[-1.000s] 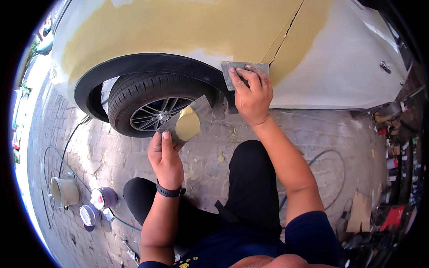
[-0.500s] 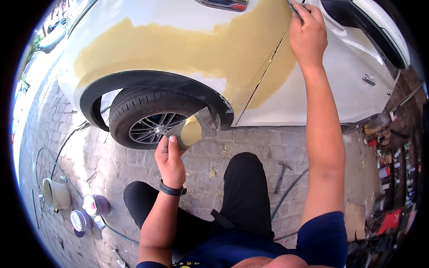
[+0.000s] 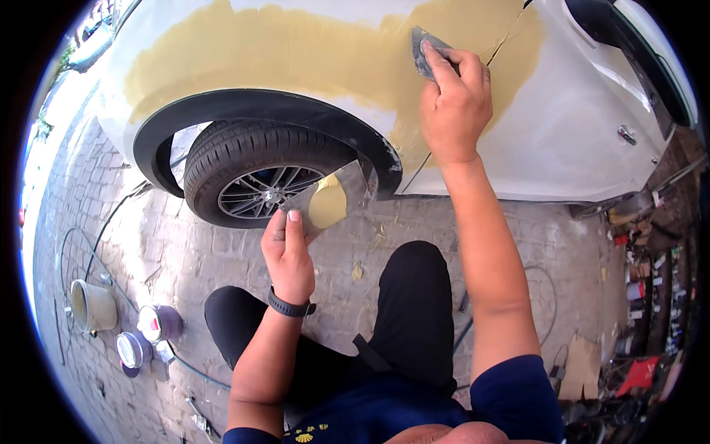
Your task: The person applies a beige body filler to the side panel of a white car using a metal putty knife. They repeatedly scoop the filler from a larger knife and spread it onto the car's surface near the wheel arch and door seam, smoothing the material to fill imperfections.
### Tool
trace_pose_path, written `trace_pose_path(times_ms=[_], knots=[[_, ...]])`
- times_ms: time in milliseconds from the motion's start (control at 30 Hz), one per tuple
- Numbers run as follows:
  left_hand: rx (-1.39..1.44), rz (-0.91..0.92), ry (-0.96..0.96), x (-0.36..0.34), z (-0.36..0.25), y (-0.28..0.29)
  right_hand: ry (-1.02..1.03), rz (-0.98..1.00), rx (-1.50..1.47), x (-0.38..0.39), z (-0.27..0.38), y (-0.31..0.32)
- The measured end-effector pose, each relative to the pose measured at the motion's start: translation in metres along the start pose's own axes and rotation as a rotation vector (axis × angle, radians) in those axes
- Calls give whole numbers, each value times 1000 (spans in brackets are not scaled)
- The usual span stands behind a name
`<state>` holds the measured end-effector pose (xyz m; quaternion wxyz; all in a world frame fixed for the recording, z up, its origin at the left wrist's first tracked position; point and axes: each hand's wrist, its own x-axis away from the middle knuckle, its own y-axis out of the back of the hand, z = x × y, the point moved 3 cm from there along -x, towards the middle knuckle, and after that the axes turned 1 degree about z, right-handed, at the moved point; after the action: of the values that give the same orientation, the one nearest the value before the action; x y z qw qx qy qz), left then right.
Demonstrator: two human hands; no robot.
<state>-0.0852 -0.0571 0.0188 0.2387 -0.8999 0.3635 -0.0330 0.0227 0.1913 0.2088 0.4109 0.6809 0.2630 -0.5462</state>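
Observation:
My right hand [image 3: 456, 103] grips a thin grey spreader [image 3: 420, 65] against the yellow filler [image 3: 274, 52] coating the white car's front fender, beside the cracked-looking seam at the door [image 3: 569, 148]. The filler spans from above the wheel arch across that seam. In my left hand [image 3: 288, 255], held in front of the wheel [image 3: 222, 196], is a flat grey metal plate [image 3: 353, 189] carrying a round blob of yellow putty [image 3: 328, 203], with my thumb on its face.
On the paving at left stand a pail [image 3: 93, 305], two cans [image 3: 160, 323] and hoses [image 3: 96, 244]. My knees [image 3: 410, 296] are bent below the car. A cardboard piece [image 3: 580, 366], a red item [image 3: 636, 376] and assorted cans line the right side.
My right hand rose from low on the seam to high up, then came down leftward onto the fender with the spreader. My left hand and plate shifted slightly.

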Motion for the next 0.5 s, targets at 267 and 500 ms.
trace_pose_path(times_ms=[267, 500], knots=[[19, 11, -11, -3, 0, 6, -19, 64, -48, 71, 45, -14], [58, -44, -32, -6, -6, 7, 34, 264, -278, 83, 54, 19]])
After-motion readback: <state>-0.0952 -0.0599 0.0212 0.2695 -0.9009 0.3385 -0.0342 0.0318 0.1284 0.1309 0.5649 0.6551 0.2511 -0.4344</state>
